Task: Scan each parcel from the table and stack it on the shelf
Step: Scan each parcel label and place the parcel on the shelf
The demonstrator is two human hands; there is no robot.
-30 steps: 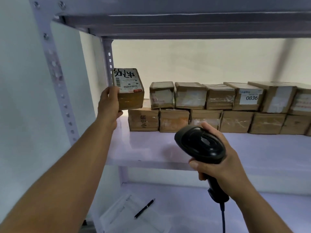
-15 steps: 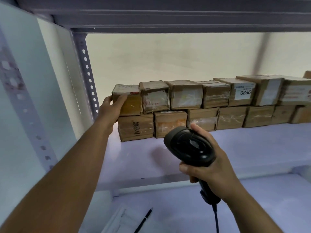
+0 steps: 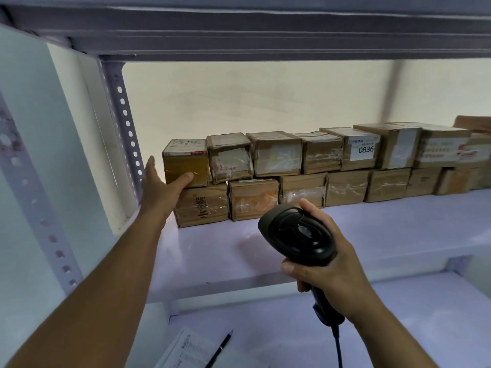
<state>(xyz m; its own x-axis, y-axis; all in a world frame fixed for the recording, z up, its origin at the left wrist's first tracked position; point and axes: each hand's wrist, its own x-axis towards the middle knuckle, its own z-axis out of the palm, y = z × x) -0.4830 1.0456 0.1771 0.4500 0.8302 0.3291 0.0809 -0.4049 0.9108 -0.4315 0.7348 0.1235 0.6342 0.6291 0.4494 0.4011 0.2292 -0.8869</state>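
A small brown parcel (image 3: pixel 186 162) with a white label on top sits at the left end of the upper row of parcels on the shelf (image 3: pixel 239 251). My left hand (image 3: pixel 162 185) is at its left front corner, fingers straight, thumb touching the front face. My right hand (image 3: pixel 326 264) grips a black barcode scanner (image 3: pixel 295 235) in front of the shelf edge, its cable hanging down.
Two rows of taped cardboard parcels (image 3: pixel 318 168) run along the back of the shelf, one labelled 0836 (image 3: pixel 365 150). A perforated upright post (image 3: pixel 125 128) stands left of the stack. A sheet of paper (image 3: pixel 186 351) and a pen (image 3: pixel 219 347) lie on the lower level.
My left hand carried the labelled parcel down onto the left end of the upper row and let go of it; the fingers now lie straight beside it. The scanner hand stayed about the same.
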